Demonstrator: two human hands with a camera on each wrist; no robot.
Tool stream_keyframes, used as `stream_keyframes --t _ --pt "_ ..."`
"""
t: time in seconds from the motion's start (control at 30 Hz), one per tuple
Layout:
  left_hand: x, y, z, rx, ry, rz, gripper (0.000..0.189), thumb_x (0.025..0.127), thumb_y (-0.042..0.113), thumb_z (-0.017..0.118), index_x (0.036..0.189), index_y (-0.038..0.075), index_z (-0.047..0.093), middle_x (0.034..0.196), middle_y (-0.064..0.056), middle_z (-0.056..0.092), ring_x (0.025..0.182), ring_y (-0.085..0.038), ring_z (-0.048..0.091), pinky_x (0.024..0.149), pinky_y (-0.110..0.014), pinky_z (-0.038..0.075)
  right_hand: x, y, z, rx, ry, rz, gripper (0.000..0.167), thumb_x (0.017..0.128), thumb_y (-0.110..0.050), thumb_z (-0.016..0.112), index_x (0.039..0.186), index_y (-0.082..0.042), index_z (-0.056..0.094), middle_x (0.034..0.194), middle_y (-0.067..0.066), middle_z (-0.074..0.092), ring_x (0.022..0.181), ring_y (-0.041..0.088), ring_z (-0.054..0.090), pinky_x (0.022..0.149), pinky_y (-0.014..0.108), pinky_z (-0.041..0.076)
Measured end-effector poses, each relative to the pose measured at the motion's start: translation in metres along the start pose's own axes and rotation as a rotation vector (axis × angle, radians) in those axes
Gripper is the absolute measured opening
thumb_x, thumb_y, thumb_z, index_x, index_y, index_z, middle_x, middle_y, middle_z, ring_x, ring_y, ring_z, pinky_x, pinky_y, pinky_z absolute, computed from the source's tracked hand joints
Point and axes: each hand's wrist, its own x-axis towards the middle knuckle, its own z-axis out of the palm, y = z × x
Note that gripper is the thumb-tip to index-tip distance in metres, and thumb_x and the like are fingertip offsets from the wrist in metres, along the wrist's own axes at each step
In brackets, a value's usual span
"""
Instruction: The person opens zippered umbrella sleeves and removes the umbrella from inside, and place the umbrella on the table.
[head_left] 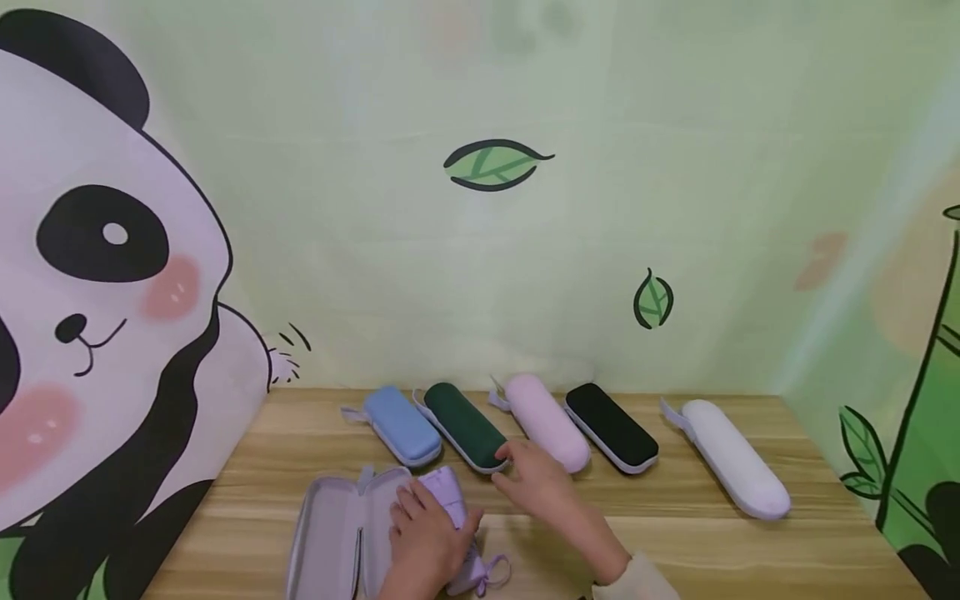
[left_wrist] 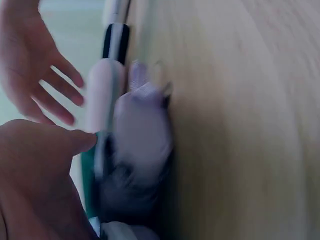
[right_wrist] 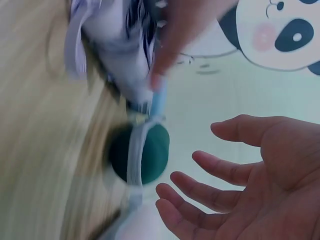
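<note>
A lilac folding umbrella with a thin wrist loop lies against the right half of an unzipped lavender-grey case at the front of the table. My left hand rests over the umbrella and the case's inner edge, fingers extended, hiding part of both. To its right, my right hand hovers at the near end of a dark green case, holding nothing. In the right wrist view the fingers of the right hand are spread and relaxed, beside the blurred umbrella.
Behind the hands stands a row of closed zip cases: blue, pink, black and white, most with grey strap loops. A wall cloth printed with a panda and leaves borders the wooden table.
</note>
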Motion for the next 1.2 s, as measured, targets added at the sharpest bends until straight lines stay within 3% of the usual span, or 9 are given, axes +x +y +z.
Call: stream_keyframes --t 0.1,0.2,0.43,0.57,0.7,0.83,1.0,1.2 --pt "0.003 0.001 0.014 -0.023 0.012 -0.039 0.116 0.085 0.048 0.076 0.151 -0.021 0.011 0.149 -0.053 0.013 0.14 -0.069 0.014 0.108 -0.075 0.022 -0.004 0.007 -0.011 -0.015 0.023 0.041 0.028 0.091 -0.017 0.072 0.116 -0.003 0.068 0.116 0.014 0.067 0.112 0.032 0.064 0.093 0.049 0.05" --pt "0.005 -0.008 0.018 -0.048 0.005 -0.053 0.114 0.082 0.038 0.078 0.152 -0.019 0.009 0.151 -0.052 0.01 0.141 -0.068 0.008 0.109 -0.077 0.014 -0.007 0.013 -0.018 -0.004 0.039 0.054 0.029 0.09 -0.014 0.072 0.117 -0.003 0.068 0.115 0.014 0.067 0.111 0.033 0.064 0.093 0.049 0.05" --pt "0.0 -0.072 0.0 -0.069 0.042 -0.022 0.109 0.081 0.034 0.076 0.15 -0.02 0.011 0.15 -0.051 0.012 0.14 -0.068 0.01 0.108 -0.078 0.012 -0.014 0.017 -0.021 -0.005 0.047 0.056 0.024 0.09 -0.012 0.071 0.113 -0.005 0.068 0.113 0.014 0.066 0.105 0.028 0.063 0.091 0.048 0.05" --pt "0.007 -0.107 -0.018 -0.05 0.02 0.023 0.11 0.082 0.036 0.074 0.149 -0.02 0.007 0.148 -0.052 0.01 0.139 -0.07 0.008 0.107 -0.079 0.012 -0.016 0.021 -0.023 -0.039 0.064 0.025 0.023 0.091 -0.011 0.071 0.113 -0.005 0.068 0.115 0.014 0.065 0.103 0.031 0.062 0.09 0.049 0.05" --pt "0.024 -0.135 -0.037 -0.031 0.031 0.129 0.105 0.082 0.033 0.072 0.147 -0.021 0.01 0.147 -0.052 0.015 0.137 -0.07 0.012 0.104 -0.081 0.014 -0.017 0.025 -0.019 -0.121 0.069 -0.083 0.033 0.096 -0.016 0.069 0.126 -0.003 0.064 0.128 0.02 0.061 0.115 0.041 0.057 0.098 0.055 0.045" --pt "0.048 -0.15 -0.053 0.004 0.049 0.227 0.102 0.082 0.034 0.071 0.147 -0.021 0.014 0.146 -0.05 0.021 0.136 -0.07 0.018 0.102 -0.081 0.018 -0.019 0.035 -0.012 -0.23 0.069 -0.183 0.05 0.1 -0.027 0.065 0.145 -0.007 0.054 0.147 0.022 0.05 0.136 0.048 0.042 0.107 0.065 0.034" --pt "0.086 -0.164 -0.065 0.056 0.039 0.24 0.099 0.09 0.038 0.066 0.149 -0.019 0.011 0.147 -0.048 0.022 0.138 -0.067 0.019 0.106 -0.079 0.018 -0.025 0.049 -0.005 -0.323 0.02 -0.238 0.06 0.102 -0.037 0.059 0.154 -0.011 0.045 0.159 0.021 0.037 0.146 0.049 0.027 0.11 0.073 0.022" --pt "0.138 -0.181 -0.077 0.081 0.067 0.244 0.093 0.096 0.039 0.063 0.149 -0.018 0.01 0.145 -0.048 0.024 0.137 -0.066 0.021 0.106 -0.077 0.02 -0.03 0.057 0.001 -0.327 -0.048 -0.228 0.059 0.105 -0.043 0.05 0.157 -0.015 0.041 0.163 0.018 0.032 0.15 0.047 0.022 0.113 0.073 0.016"
